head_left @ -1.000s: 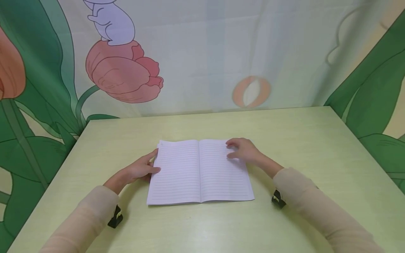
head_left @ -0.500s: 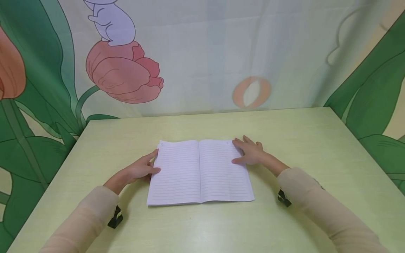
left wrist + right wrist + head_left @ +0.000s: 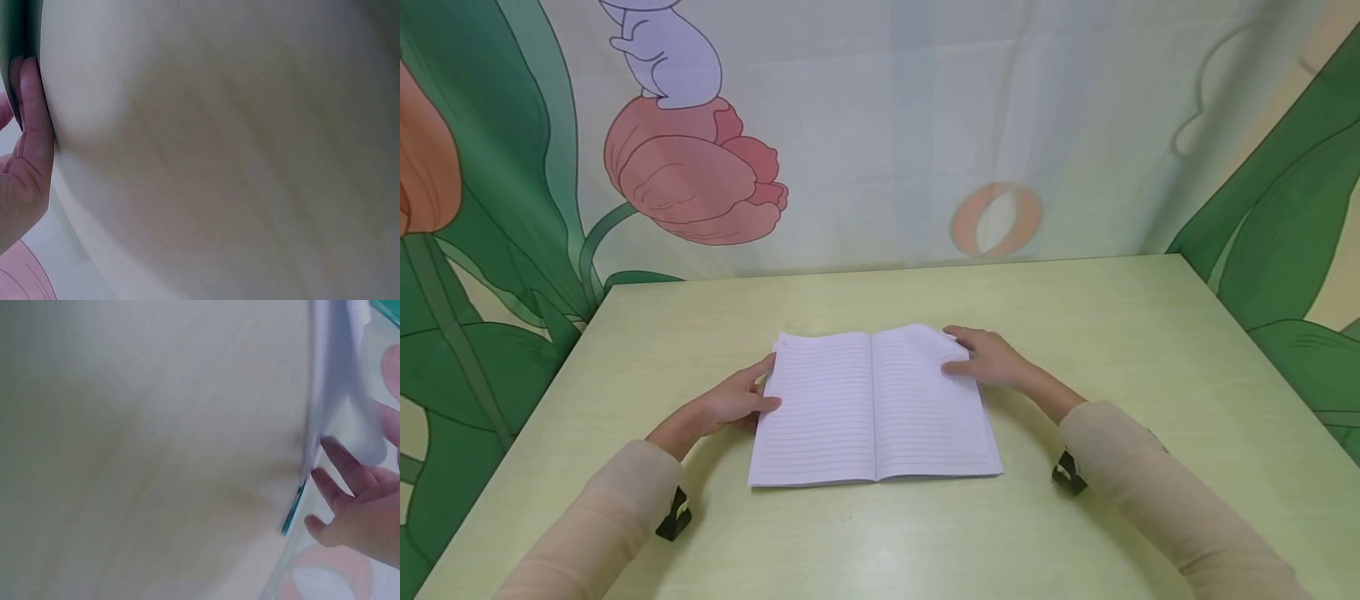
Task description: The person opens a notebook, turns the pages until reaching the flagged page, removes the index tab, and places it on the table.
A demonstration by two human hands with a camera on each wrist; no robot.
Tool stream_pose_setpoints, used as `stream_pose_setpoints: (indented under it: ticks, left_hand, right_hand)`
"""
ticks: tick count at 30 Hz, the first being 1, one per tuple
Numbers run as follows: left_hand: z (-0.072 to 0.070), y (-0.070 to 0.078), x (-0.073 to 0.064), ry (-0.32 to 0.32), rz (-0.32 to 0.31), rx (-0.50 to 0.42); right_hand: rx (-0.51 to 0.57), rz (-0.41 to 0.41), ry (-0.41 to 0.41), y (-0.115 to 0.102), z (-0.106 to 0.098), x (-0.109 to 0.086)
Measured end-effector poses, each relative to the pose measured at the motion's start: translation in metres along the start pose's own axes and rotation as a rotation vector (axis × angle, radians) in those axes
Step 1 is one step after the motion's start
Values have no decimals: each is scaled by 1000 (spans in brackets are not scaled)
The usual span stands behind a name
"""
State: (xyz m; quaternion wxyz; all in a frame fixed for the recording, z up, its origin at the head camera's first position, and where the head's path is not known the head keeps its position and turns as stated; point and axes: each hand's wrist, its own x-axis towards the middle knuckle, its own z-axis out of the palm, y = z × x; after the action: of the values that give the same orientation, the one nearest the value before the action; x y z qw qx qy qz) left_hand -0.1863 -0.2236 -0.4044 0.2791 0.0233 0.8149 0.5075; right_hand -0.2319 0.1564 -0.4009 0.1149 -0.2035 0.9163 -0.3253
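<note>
An open notebook (image 3: 820, 425) with ruled white pages lies on the table. My left hand (image 3: 728, 403) holds its left edge, thumb on the page and fingers beneath. In the left wrist view those fingers (image 3: 36, 106) lie under the dark green cover (image 3: 14, 37). At the upper right, my right hand (image 3: 996, 360) pinches a right-hand page (image 3: 917, 367), which bulges up near its top corner. The right wrist view shows that page (image 3: 362, 434) curled between thumb and fingers, with my right hand (image 3: 365, 506) beside the other sheets.
The pale yellow-green table (image 3: 880, 542) surrounds the notebook. Behind it hangs a printed curtain (image 3: 850, 150) with flowers and leaves. A small black device (image 3: 673, 515) is at the left wrist, and another black device (image 3: 1068, 475) at the right.
My right hand moved right to the page's outer edge, then back slightly left, and the page's top corner now lifts and curls. The left hand has stayed in place.
</note>
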Motion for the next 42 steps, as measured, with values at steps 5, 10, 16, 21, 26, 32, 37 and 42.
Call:
stream_pose_setpoints:
  ticks: [5,10,16,21,26,32,37,42]
  left_hand:
    - [-1,-1,2,2,-6,16]
    - [-1,-2,2,6,-15,16]
    - [-1,-2,2,8,-18,12]
    - [0,-2,1,10,-23,11]
    - [0,-1,0,5,-19,9]
    - [0,-1,-1,-3,-10,-4]
    - [-1,-2,0,6,-14,-8]
    - [-1,-1,-1,2,-7,-26]
  right_hand:
    - [375,140,55,-11,2,2]
    - [587,231,126,-25,6,5]
    - [709,262,137,-40,17,14]
    - [689,263,126,-51,30,21]
    - [699,249,117,-61,41,27]
    - [774,204,90,-73,50,28]
    - [783,228,51,-84,56,31]
    - [798,228,6,-91,64,35]
